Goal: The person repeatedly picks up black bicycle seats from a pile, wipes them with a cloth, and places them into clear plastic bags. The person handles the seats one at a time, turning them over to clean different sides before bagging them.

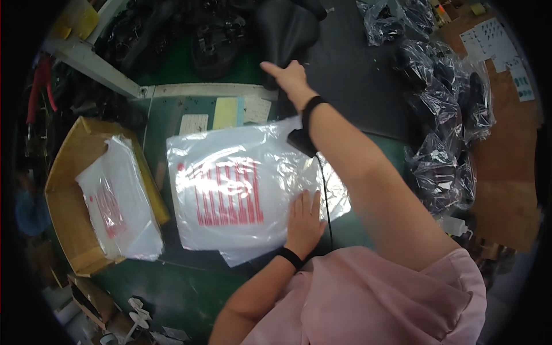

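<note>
A stack of clear plastic bags (pixel 230 149) with red print lies flat on the green table in front of me. My left hand (pixel 305 223) rests on the stack's right edge, fingers stretched out and holding nothing. Farther off, my right hand (pixel 288 80) is closed around the narrow nose of a black bicycle saddle (pixel 288 27), its thumb laid across the top. That saddle's wide end points away from me. Part of the grip is hidden behind the hand. Both wrists wear black bands, and a thin black cord (pixel 325 184) runs below my right forearm.
At left stands a cardboard box (pixel 64 201) holding more printed bags (pixel 115 201). Other black saddles (pixel 218 46) lie beyond a pale rail (pixel 213 90). Plastic-wrapped saddles (pixel 440 109) line the right side. Paper notes (pixel 227 112) lie between the rail and the bags.
</note>
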{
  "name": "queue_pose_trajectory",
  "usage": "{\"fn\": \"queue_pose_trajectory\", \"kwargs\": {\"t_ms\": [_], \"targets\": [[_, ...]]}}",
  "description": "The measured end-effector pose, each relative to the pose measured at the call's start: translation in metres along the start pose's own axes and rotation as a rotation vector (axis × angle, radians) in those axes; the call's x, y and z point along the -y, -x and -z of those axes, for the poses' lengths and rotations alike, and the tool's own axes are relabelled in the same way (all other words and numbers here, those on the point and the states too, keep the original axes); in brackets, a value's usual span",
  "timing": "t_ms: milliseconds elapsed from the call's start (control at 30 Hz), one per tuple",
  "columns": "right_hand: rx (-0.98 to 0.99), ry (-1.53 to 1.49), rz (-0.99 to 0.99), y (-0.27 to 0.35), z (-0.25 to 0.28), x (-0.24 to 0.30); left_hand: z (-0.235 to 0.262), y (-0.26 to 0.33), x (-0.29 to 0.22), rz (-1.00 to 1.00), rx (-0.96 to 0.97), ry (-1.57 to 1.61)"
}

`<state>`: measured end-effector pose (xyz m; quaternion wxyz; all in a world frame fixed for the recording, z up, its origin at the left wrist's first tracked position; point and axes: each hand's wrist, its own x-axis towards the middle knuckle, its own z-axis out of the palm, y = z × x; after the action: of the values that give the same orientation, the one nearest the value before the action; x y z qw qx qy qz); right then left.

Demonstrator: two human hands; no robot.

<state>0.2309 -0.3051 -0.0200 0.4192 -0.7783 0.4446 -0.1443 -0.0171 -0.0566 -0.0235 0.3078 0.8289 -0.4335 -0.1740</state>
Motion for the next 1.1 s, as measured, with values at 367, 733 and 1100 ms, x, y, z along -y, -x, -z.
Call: {"fn": "queue_pose_trajectory", "kwargs": {"t_ms": [367, 733, 1100], "targets": [[0.365, -0.736, 0.004, 0.041, 0.102, -0.035, 0.009, -0.015, 0.050, 0.306, -0.028, 0.377], [-0.232, 0.528, 0.464, 0.218, 0.313, -0.189, 0.026, 0.000, 0.058, 0.461, -0.204, 0.795], [0.009, 0.175, 0.405, 0.272, 0.290, -0.282, 0.030, -0.003, 0.021, 0.457, -0.391, 0.824]]}}
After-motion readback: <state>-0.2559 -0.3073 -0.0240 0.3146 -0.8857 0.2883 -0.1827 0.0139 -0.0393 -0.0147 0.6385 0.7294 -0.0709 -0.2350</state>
